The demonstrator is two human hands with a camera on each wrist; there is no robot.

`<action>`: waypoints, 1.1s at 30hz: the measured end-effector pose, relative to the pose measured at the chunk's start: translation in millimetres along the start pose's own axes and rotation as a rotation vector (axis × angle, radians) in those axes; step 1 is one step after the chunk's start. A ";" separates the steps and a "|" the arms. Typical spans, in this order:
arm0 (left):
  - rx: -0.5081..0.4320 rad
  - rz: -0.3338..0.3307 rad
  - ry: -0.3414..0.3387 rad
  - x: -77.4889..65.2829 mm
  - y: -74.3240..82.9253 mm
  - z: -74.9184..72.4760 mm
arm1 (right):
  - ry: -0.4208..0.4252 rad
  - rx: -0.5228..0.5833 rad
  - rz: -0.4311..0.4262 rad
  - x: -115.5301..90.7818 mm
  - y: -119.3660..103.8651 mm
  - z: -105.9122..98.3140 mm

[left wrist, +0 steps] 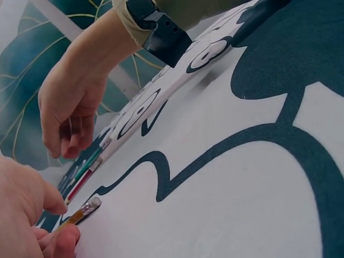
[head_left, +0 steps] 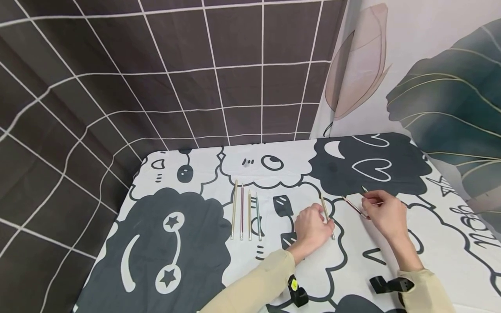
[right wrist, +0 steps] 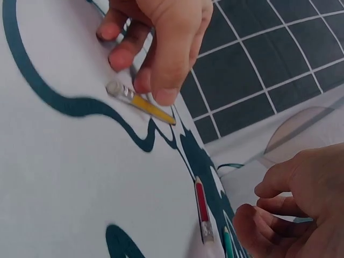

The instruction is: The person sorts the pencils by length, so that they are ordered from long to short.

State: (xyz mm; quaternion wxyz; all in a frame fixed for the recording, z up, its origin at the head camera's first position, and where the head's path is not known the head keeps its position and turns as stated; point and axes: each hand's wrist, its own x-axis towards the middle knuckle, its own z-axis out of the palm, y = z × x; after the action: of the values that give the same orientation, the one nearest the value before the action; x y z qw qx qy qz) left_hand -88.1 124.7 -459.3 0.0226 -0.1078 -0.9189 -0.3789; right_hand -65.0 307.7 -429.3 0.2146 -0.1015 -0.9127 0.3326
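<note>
My left hand (head_left: 313, 225) is low over the cloth, its thumb and fingertips around a yellow pencil (right wrist: 153, 110). That pencil lies along the cloth, its eraser end (left wrist: 92, 204) sticking out past the fingers. Farther right, my right hand (head_left: 385, 213) hovers with loosely bent fingers and nothing visibly gripped. Close by it lie a red pencil (right wrist: 201, 201) and a green pencil (right wrist: 228, 244); in the head view the hand hides part of the green pencil (head_left: 364, 189). Left of both hands, several pencils (head_left: 242, 213) lie side by side in a row, eraser ends toward me.
A black-and-white patterned cloth (head_left: 188, 261) covers the table. A dark grid curtain (head_left: 235, 87) hangs behind its far edge, and a leaf-print curtain (head_left: 450, 100) hangs at the right. Black camera mounts (head_left: 297, 295) sit at both wrists.
</note>
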 end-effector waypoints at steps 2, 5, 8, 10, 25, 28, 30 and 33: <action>0.018 0.003 0.002 0.4 1.1 0.8 | 0.004 -0.012 0.006 1.1 3.9 -2.2; 0.035 0.006 0.007 0.8 2.2 1.5 | 0.009 -0.024 0.037 1.8 8.9 -5.8; 0.042 0.005 0.011 1.2 2.8 1.6 | 0.017 -0.053 0.081 1.7 12.8 -9.0; 0.034 0.007 0.011 1.5 2.7 1.7 | 0.020 -0.080 0.108 1.5 14.7 -10.4; 0.048 -0.018 -0.008 4.7 2.9 4.0 | 0.058 -0.134 0.160 5.1 21.0 -10.2; 0.054 -0.022 -0.011 5.6 3.7 4.5 | 0.058 -0.133 0.161 5.8 22.3 -9.2; 0.056 -0.024 -0.010 6.0 4.2 4.7 | 0.060 -0.133 0.159 6.3 23.3 -8.7; 0.062 -0.025 -0.006 6.2 4.9 4.7 | 0.063 -0.133 0.152 6.8 24.5 -8.0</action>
State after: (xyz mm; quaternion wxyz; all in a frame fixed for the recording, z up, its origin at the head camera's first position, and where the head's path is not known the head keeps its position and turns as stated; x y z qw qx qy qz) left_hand -93.0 132.5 -458.6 0.0183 -0.0967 -0.9316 -0.3500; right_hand -66.3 333.0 -437.6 0.2101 -0.1946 -0.9153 0.2832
